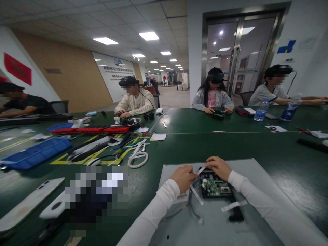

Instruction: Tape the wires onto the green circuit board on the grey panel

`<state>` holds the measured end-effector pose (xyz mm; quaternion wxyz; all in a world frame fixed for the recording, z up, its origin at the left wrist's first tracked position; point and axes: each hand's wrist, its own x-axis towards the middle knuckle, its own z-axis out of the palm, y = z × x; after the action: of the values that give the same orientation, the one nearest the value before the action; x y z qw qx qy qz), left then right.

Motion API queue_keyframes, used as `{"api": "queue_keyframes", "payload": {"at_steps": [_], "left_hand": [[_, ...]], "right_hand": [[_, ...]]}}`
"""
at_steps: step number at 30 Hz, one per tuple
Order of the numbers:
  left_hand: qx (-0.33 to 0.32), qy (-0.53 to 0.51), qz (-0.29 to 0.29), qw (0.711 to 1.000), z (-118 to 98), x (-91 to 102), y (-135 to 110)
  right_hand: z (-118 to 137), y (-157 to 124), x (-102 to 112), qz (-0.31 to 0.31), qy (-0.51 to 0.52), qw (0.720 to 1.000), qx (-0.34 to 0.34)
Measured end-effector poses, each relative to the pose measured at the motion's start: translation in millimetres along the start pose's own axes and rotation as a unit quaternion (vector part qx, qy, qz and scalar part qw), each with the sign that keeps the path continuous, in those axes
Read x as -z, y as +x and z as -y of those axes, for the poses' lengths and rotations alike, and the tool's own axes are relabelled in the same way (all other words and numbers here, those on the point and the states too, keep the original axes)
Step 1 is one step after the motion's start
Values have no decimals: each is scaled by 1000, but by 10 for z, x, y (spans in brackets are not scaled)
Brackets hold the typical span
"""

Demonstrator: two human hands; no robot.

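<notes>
A grey metal panel (256,191) lies flat on the green table (230,143) in front of me. A green circuit board (214,187) sits on it in a black frame, with white flat ribbon cables (196,194) trailing off its left side. My left hand (183,177) is closed in a pinch at the board's upper left corner, where a white ribbon strip shows between both hands. My right hand (218,167) rests curled over the board's top edge. Both arms wear white sleeves.
Left of me lie white plastic covers (30,201), a blue tray (36,153), coiled white cable (138,160) and red trays (89,130). Several people sit around the table at their own work. Water bottles (261,110) stand at the far right.
</notes>
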<state>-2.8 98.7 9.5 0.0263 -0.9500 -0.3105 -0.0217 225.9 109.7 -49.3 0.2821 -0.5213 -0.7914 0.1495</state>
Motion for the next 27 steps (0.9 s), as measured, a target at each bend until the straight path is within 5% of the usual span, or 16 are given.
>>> {"api": "queue_keyframes", "payload": {"at_steps": [27], "left_hand": [[-6, -57, 30, 998, 102, 39, 7]], "right_hand": [[0, -5, -2, -23, 16, 1000, -9]]}}
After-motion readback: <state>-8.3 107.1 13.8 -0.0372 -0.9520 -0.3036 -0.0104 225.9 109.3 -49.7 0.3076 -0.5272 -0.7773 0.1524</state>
